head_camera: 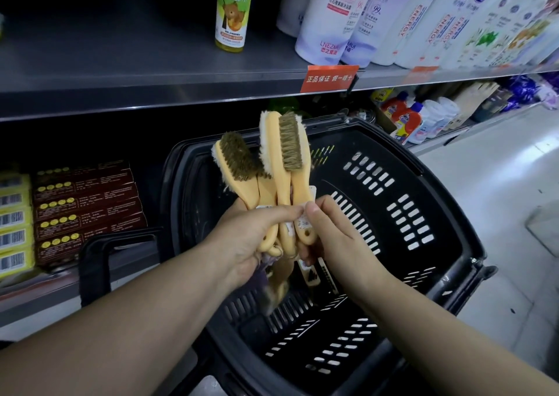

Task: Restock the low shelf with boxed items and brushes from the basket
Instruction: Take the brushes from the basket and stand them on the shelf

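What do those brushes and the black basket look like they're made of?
Brushes: smooth pale-orange handles with a dull sheen, probably moulded plastic; the coarse brown bristles could be natural or synthetic. Basket: black, slightly glossy, with moulded slots, so likely plastic too.

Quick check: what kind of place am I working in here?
Probably a shop aisle: a shelf stocked with bottles, a red tag on its edge, and a black basket under the brushes.
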Demonstrator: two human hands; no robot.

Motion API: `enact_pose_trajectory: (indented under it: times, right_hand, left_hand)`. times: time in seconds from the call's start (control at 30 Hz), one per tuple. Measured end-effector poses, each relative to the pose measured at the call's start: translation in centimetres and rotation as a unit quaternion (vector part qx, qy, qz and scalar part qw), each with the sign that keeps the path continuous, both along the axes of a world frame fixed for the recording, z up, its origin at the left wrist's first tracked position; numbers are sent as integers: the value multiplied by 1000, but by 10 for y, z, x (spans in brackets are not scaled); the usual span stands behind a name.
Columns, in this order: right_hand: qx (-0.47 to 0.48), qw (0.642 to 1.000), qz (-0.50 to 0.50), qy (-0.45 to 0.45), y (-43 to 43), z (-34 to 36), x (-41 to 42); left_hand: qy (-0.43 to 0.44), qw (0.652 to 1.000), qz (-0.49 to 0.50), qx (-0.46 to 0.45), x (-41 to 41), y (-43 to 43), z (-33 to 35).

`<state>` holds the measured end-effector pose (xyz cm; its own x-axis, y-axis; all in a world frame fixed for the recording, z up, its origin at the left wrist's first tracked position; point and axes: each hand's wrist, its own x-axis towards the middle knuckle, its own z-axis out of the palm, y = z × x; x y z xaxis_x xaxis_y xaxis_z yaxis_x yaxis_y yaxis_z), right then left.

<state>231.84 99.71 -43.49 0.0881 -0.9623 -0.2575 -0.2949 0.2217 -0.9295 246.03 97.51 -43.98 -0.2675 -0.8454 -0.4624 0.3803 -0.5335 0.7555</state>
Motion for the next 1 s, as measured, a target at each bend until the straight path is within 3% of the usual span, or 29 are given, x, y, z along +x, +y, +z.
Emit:
enact_pose_trajectory:
  times: [0.1,0.27,0.4,0.47,0.67,0.87,1.0]
  right_hand:
    - [-5,1000,-14,20,-1,3,-4]
    - [-17,997,-73,-31,2,3,-6]
    - [-30,998,-45,12,4,0,-7]
    - [-31,999,-20,40,4,0,-6]
    - [-49,998,41,-6,2,-2,-1]
    - [-28,996,81,16,-3,-3,-7]
    - [54,998,27,29,-16,-11,-16]
  left_hand:
    - [10,1000,16,17,-2,-2,1]
    - [7,996,77,34,-6,-6,2]
    - [7,993,113,46,-5,-7,1]
    - [9,994,97,44,-4,-5,0]
    - [-25,999,24,12,-1,-1,0]
    - [-78,996,28,25,2,-5,-6]
    - [-127,989,81,-7,10,-14,-9]
